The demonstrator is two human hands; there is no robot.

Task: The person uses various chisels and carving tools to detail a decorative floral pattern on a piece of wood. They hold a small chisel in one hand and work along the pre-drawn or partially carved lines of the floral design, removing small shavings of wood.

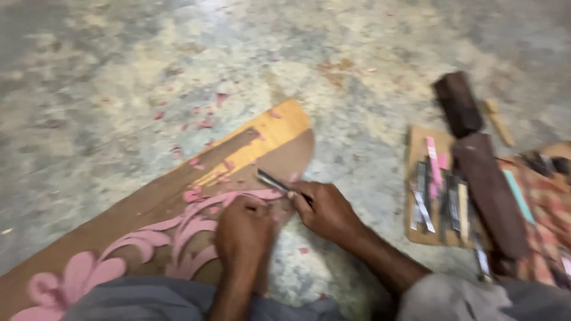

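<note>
Long wooden board (148, 208) lies flat on the concrete floor (119, 71), running from lower left up toward centre, its far end rounded. Pink scroll-and-leaf pattern (184, 232) covers the near part of the board; a paler yellow strip (262, 139) shows along the far edge.

Right hand (327, 211) has its grip closed around a slim metal chisel (273, 181), the blade angled up-left with its tip on the board near the end of the pink pattern. Left hand (244, 229) rests knuckles-up on the board just beside the right, fingers curled under; whether it clasps anything I cannot tell, picture is blurred.

Pink chips (202, 122) scattered on the board and on the floor beyond it.

To the right, well apart from the hands: a small flat board (419, 145) carrying a row of thin tools (440, 196), some with pink or teal handles. Two dark brown wooden blocks (476, 154) lie across and above it. Patterned cloth (553, 202) at far right edge.
</note>
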